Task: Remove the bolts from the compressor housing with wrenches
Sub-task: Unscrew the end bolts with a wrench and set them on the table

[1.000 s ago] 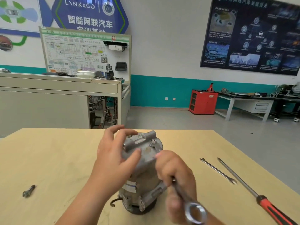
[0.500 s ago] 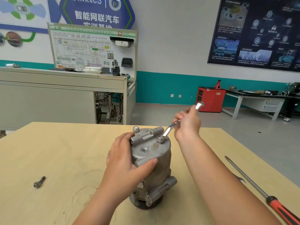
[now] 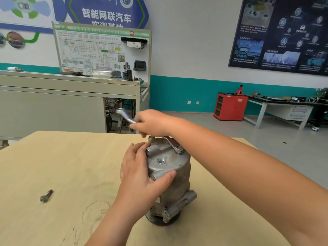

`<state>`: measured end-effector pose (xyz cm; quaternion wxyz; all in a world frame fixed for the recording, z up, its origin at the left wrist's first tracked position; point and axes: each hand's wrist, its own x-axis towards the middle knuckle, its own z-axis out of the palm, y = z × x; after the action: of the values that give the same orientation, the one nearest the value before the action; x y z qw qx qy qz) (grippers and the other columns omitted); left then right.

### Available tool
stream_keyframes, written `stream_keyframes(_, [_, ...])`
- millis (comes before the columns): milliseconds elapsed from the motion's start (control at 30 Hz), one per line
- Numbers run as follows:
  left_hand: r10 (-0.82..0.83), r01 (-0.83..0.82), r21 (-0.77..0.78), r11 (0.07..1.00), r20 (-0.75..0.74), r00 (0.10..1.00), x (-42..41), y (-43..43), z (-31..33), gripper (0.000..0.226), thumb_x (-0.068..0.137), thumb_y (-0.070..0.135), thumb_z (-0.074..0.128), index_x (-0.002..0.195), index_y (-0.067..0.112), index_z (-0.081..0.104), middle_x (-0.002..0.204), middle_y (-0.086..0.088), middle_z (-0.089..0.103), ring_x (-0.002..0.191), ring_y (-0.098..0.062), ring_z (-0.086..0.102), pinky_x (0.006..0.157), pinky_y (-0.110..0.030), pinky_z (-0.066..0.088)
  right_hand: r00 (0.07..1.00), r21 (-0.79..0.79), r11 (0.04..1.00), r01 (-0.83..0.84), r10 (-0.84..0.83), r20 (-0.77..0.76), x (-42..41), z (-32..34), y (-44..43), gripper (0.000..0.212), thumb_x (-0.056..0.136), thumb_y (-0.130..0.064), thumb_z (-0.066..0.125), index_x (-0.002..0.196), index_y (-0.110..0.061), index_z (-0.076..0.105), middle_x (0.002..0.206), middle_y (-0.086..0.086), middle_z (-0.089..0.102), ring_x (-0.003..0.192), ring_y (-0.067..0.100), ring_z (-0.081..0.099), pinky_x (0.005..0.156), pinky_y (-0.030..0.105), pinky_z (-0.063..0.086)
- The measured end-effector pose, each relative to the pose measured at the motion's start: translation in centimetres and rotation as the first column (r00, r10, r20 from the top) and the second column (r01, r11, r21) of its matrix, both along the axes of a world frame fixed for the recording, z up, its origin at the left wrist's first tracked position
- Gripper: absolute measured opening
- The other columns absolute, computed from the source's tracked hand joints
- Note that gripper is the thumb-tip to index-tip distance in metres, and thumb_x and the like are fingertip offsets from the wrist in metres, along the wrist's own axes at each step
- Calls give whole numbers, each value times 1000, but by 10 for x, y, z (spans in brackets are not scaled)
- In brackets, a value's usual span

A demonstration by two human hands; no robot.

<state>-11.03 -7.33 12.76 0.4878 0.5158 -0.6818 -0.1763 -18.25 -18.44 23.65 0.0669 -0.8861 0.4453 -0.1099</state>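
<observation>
A grey metal compressor housing stands upright on the wooden table. My left hand grips its upper left side, thumb across the front. My right hand holds the middle of a silver wrench above the housing. One end of the wrench sits on a bolt at the top right of the housing; the other end sticks out to the upper left. A second bolt stands raised at the housing's far top edge. A removed bolt lies on the table at the left.
A grey workbench with a wiring display board stands behind the table. A red cabinet and a white bench stand by the far wall on the right. My right forearm crosses the table's right side and hides what lies there.
My right hand has swung the wrench handle from the right of the housing to the upper left, with its end still on the bolt. My left hand has kept its grip.
</observation>
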Motion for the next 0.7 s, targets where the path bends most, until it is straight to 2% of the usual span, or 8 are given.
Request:
stream_keyframes(167, [23, -25, -32, 999, -47, 999, -3, -3, -4, 97, 53, 71, 46, 140, 29, 36, 138, 3, 30, 131, -14, 22, 112, -45, 27, 939, -178, 930, -320, 288, -186, 12, 1, 40, 22, 99, -33, 40, 86, -16, 46, 84, -2, 60, 75, 14, 51, 60, 26, 31])
stream_keyframes(267, [-26, 10, -128, 992, -119, 993, -8, -3, -3, 71, 56, 59, 53, 126, 48, 48, 122, 21, 47, 116, -17, 43, 100, -33, 40, 903, -262, 868, -422, 378, -203, 2, -14, 66, 22, 99, -29, 41, 91, -11, 50, 90, 7, 59, 76, 17, 47, 64, 31, 32])
stream_keyframes(367, [-25, 4, -133, 991, -159, 987, -7, -5, -6, 80, 52, 55, 52, 130, 41, 40, 133, 4, 46, 117, -10, 43, 99, -13, 34, 823, -401, 749, -528, 568, -22, -17, -31, 94, 25, 89, -21, 57, 81, 3, 58, 79, 15, 59, 71, 28, 51, 64, 36, 33])
stream_keyframes(467, [10, -15, -76, 997, -57, 998, -2, -8, -11, 96, 49, 59, 44, 139, 30, 30, 138, 5, 31, 135, -13, 30, 114, -32, 28, 712, -581, 655, -483, 680, 174, -48, -51, 112, 26, 75, -24, 69, 66, -2, 57, 73, 16, 59, 68, 28, 52, 67, 35, 41])
stream_keyframes(533, [22, -24, -56, 998, -33, 999, -1, -7, -11, 103, 49, 63, 40, 142, 22, 30, 138, 7, 23, 137, -12, 20, 115, -31, 18, 615, -593, 713, -374, 670, 416, -71, -71, 121, 37, 87, -40, 58, 62, -16, 46, 75, 9, 58, 72, 22, 52, 87, 36, 41])
stream_keyframes(600, [17, -18, -22, 1000, -66, 998, -2, -3, -8, 105, 48, 70, 42, 143, 26, 30, 140, 11, 21, 133, -1, 14, 115, -30, 15, 347, -489, 844, -221, 537, 769, -90, -87, 129, 46, 88, -54, 49, 57, -23, 38, 72, -3, 55, 72, 14, 54, 101, 34, 37])
stream_keyframes(633, [12, -13, -9, 1000, -82, 997, -3, -1, -7, 105, 48, 72, 42, 143, 28, 30, 142, 12, 20, 132, 2, 13, 116, -30, 14, 97, -380, 908, -176, 400, 911, -96, -88, 130, 48, 85, -57, 50, 53, -24, 38, 67, -6, 54, 69, 12, 54, 99, 35, 42])
stream_keyframes(700, [1, 0, 11, 1000, -101, 995, -4, 1, -5, 106, 48, 73, 42, 144, 30, 28, 144, 13, 18, 132, 4, 11, 116, -30, 14, -376, -169, 970, -175, 93, 922, -106, -83, 121, 51, 83, -59, 48, 47, -24, 40, 54, -7, 46, 58, 12, 53, 84, 36, 54])
